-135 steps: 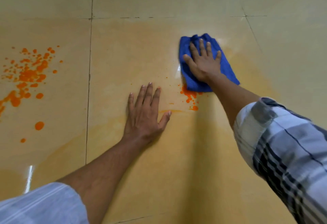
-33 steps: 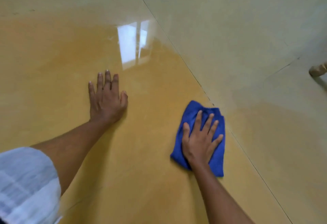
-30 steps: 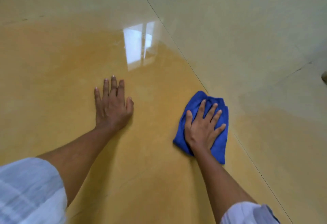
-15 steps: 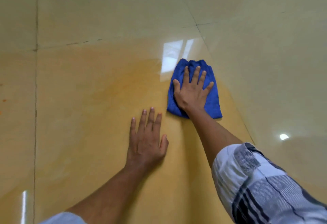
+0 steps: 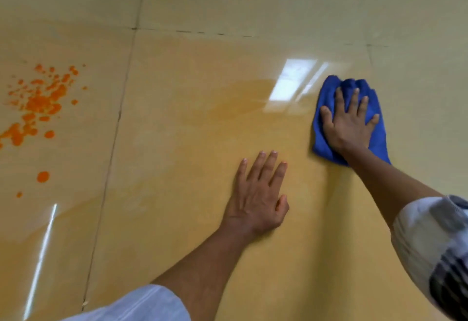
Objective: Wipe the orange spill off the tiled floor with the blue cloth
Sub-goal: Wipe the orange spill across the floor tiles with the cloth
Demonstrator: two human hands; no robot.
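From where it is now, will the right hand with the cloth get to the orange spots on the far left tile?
Probably not yet: the right hand presses the cloth far right, and the planted left hand lies between it and the spots.

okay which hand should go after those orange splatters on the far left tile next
Right hand: it already presses the crumpled blue cloth. The left hand lies bare and flat, though nearer the orange splatters.

Blue cloth (image 5: 377, 128): bunched, flat on glossy tiled floor (image 5: 202, 143) at 2 o'clock, partly covered. Orange spill (image 5: 38, 105): bright scattered droplets at 9 o'clock, well apart from cloth; pale orange film across central tile.
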